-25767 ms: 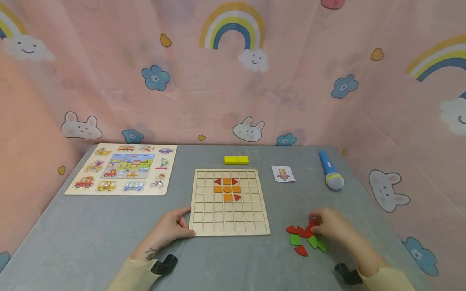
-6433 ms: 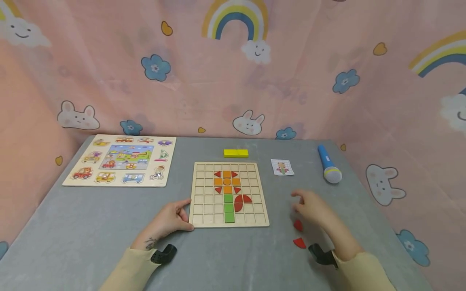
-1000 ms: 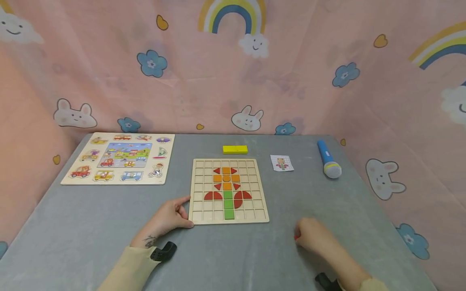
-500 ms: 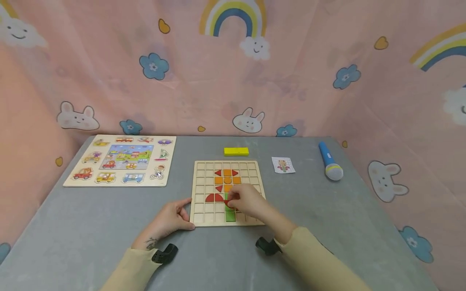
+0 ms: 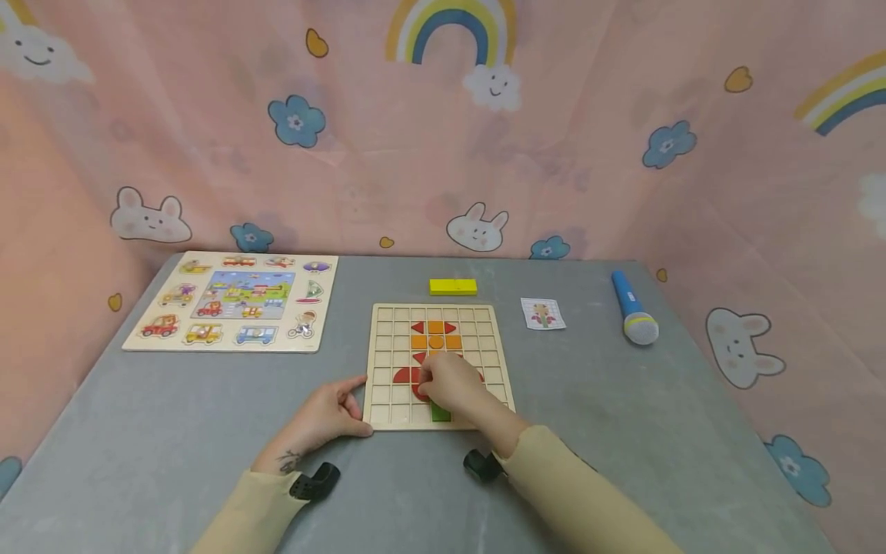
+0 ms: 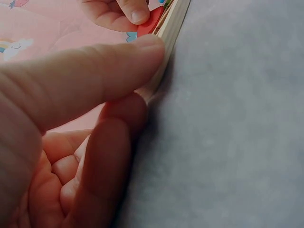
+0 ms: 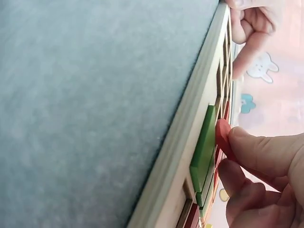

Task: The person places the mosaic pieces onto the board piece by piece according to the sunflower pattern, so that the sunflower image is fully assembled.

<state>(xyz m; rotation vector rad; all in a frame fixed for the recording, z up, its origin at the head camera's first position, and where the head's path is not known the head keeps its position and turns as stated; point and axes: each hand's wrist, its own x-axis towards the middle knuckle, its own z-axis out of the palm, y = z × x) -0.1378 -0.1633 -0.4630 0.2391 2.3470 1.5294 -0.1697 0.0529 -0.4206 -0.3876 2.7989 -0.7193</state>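
Note:
A pale wooden grid board [image 5: 383,415] bears orange, red and green tiles in a flower-like pattern. My left hand [image 5: 325,419] holds its near left corner, thumb at the front and index finger along the side. Over the lower middle of the board, my right hand [image 5: 458,385] pinches a red quarter-circle tile [image 7: 222,135] between thumb and fingers. That tile is tilted, right beside a green square tile [image 7: 205,147] in the right wrist view. Two red tiles [image 5: 403,375] lie in cells just left of the right hand. The hand hides much of the pattern's right side.
Behind the board lies a yellow block [image 5: 453,287]. A small printed pattern card [image 5: 543,314] and a blue toy microphone [image 5: 631,308] are at the back right. A wooden vehicle puzzle [image 5: 224,338] occupies the back left of the grey table [image 5: 623,431].
Across the earlier frames, green and red tiles joined the pattern. Lately my right hand picked up a red tile at the table's right, carried it left over the board and lowered it beside the green column.

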